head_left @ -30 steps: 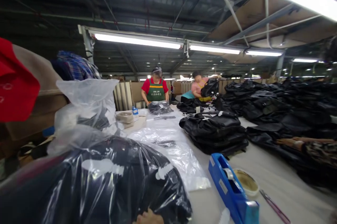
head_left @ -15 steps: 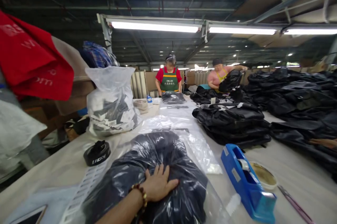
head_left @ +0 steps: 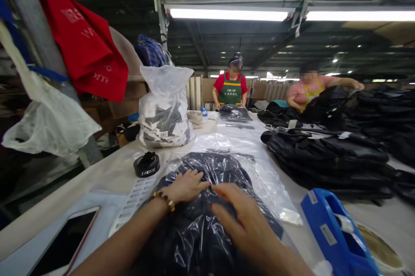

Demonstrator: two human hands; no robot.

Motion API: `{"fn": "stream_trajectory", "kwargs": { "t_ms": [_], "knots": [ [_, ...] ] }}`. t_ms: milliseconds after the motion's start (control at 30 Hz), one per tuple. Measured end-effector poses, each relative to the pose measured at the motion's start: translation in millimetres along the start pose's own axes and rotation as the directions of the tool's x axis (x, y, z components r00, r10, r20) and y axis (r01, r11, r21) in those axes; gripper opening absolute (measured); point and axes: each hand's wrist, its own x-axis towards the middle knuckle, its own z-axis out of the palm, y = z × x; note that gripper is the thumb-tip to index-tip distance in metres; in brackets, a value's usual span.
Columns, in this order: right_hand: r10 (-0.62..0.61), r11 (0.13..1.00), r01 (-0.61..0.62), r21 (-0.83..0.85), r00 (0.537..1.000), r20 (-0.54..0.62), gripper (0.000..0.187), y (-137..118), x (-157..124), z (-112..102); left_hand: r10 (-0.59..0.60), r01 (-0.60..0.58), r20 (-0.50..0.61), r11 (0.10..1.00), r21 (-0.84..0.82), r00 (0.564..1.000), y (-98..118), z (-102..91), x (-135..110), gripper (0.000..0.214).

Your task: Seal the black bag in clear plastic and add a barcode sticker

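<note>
A dark garment sealed in a clear plastic bag (head_left: 207, 228) lies on the table right in front of me. My left hand (head_left: 185, 185), with a bead bracelet at the wrist, lies flat on the bag's upper left, fingers stretched out. My right hand (head_left: 246, 219) rests open on the bag's right side, fingers extended toward the left hand. Neither hand grips anything.
A blue tape dispenser (head_left: 337, 237) stands at the right. A phone (head_left: 65, 245), a label strip (head_left: 132, 200) and a black roll (head_left: 146, 164) lie at the left. Empty clear bags (head_left: 236, 142), a filled white bag (head_left: 165, 107) and stacks of black garments (head_left: 327, 155) lie beyond. Two people work at the table's far end.
The view has tilted down and turned. My left hand slid up the bagged garment, and my right hand has come into view and settled on the bag.
</note>
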Motion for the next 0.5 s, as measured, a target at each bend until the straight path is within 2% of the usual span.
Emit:
{"fn": "stream_trajectory", "kwargs": {
  "t_ms": [33, 67, 167, 300, 400, 500],
  "knots": [
    [0.071, 0.975, -0.066, -0.212, 0.997, 0.013, 0.031, 15, 23, -6, -0.027, 0.027, 0.002, 1.000, 0.000, 1.000, -5, 1.7, 7, 0.053],
    [0.151, 0.893, -0.123, -0.432, 0.988, 0.030, 0.035, 31, 43, -8, -0.056, 0.056, 0.000, 0.998, 0.005, 0.998, -9, 4.9, 14, 0.056],
    [0.282, 0.791, -0.222, -0.570, 0.959, 0.017, 0.050, 84, 75, 5, -0.132, 0.132, -0.012, 0.991, 0.018, 0.991, -19, 22.2, 28, 0.073],
    [0.443, 0.706, -0.329, -0.627, 0.896, 0.027, 0.065, 138, 55, 40, -0.185, 0.185, 0.031, 0.983, -0.005, 0.982, -30, 51.5, 24, 0.081],
    [0.463, 0.645, -0.316, -0.696, 0.886, 0.026, 0.067, 151, 37, 52, -0.195, 0.197, 0.053, 0.980, -0.029, 0.979, -34, 64.1, 17, 0.080],
    [0.464, 0.607, -0.285, -0.742, 0.885, 0.040, 0.066, 154, 34, 53, -0.216, 0.220, 0.092, 0.975, -0.042, 0.972, -34, 67.7, 17, 0.078]
  ]
}}
